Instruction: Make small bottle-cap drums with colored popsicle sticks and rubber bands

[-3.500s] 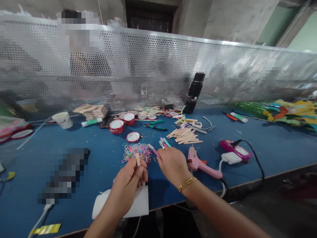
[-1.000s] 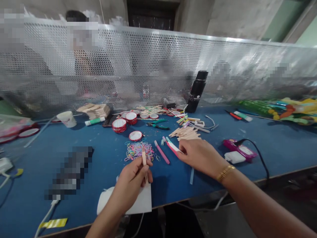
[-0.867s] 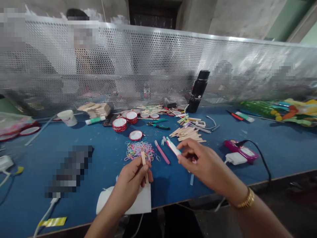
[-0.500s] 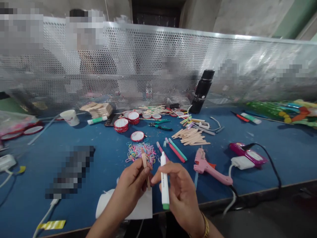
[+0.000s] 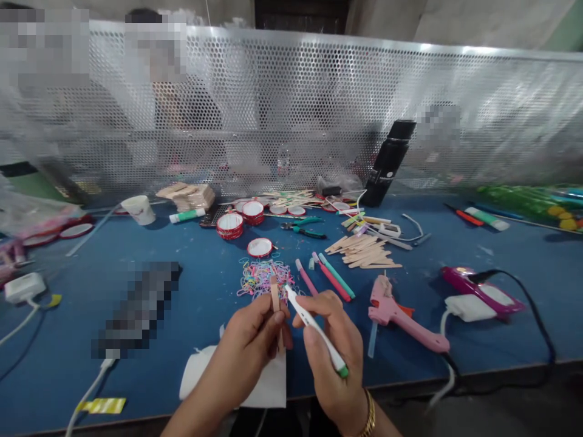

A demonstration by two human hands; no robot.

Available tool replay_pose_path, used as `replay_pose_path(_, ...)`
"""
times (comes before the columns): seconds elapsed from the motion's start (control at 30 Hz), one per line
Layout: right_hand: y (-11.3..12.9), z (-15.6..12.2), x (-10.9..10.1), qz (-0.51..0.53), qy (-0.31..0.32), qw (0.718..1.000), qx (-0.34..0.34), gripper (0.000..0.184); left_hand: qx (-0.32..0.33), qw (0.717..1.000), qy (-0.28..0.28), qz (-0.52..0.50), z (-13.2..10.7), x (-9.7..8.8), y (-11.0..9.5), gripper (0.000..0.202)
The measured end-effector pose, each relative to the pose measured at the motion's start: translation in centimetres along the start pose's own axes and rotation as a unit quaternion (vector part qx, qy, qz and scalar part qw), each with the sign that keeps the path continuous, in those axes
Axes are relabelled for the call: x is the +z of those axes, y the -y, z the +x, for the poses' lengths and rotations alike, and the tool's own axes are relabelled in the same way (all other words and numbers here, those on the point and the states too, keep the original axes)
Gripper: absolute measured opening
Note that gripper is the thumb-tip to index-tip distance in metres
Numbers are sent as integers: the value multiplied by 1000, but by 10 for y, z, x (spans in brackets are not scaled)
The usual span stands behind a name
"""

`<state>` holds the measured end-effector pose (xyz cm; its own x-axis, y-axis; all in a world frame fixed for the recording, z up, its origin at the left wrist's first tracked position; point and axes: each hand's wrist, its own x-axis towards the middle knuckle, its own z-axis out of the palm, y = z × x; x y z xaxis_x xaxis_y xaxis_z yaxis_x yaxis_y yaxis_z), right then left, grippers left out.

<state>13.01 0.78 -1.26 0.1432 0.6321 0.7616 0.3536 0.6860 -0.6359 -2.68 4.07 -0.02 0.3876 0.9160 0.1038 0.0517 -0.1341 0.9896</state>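
Note:
Between the thumb and fingers of my left hand [image 5: 252, 331] a flat wooden craft stick [image 5: 275, 292] is pinched upright, its top end darker. My right hand [image 5: 334, 352] grips a white marker with a green end [image 5: 321, 334]; its tip points up and left, close to the stick. Whether the tip touches the stick I cannot tell. Just beyond both hands lies a pile of small coloured rubber bands [image 5: 259, 278]. White paper [image 5: 268, 388] is under my left forearm at the table edge.
A pink glue gun [image 5: 405, 321] and a magenta device with a cable [image 5: 483, 291] lie on the right. Craft sticks [image 5: 364, 250], coloured pens [image 5: 334, 278], pliers [image 5: 305, 227] and red-rimmed discs [image 5: 259, 247] spread behind. A black bottle [image 5: 389, 164] leans against the perforated metal screen [image 5: 282, 109].
The marker has swung from nearly upright to a slant, its tip now nearer the craft stick. My right-hand fingers have closed round it. The whole view has shifted slightly.

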Motion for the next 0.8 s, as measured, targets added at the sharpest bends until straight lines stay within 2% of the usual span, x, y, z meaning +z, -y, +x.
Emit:
replay_pose_path(0.13, 3, 5, 2, -28, -11, 999, -38, 25, -8, 1000, -1, 8, 0, 1, 2, 36)
replay_pose_path(0.33, 6, 6, 4, -62, -51, 996, -42, 21, 3, 999, 6, 39, -1, -1, -1, 32)
replay_pose_path(0.63, 4, 3, 4, -64, -44, 996, -51, 16, -9, 999, 10, 30, -2, 1, 1, 33)
replay_pose_path(0.8, 3, 3, 6, -51, -47, 996, -50, 11, -7, 997, 2, 73, -1, 2, -6, 35)
